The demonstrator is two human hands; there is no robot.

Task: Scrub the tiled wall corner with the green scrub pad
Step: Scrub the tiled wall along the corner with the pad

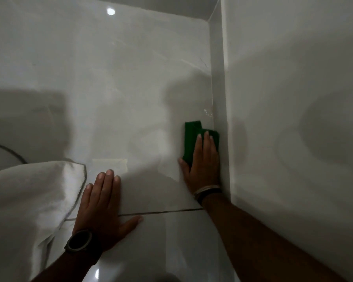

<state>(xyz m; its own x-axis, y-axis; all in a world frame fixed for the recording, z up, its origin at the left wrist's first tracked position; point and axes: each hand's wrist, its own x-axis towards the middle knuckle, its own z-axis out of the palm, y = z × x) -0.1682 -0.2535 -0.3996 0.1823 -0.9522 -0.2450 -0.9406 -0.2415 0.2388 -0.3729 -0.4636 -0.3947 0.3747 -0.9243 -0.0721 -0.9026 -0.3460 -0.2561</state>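
A person's right hand (pixel 203 159) presses a folded green scrub pad (pixel 194 137) flat against the glossy tiled wall (pixel 130 78), right beside the corner (pixel 217 98) where it meets a plain white wall (pixel 293 98). The fingers lie extended over the pad, the thumb along its lower left edge. Bracelets (pixel 207 191) circle that wrist. The left hand (pixel 103 202), fingers spread and holding nothing, rests palm-down on the tiles across a dark grout line (pixel 171 211); a dark watch (pixel 79 241) sits on its wrist. What appears to be a white towel (pixel 29 196) hangs at left.
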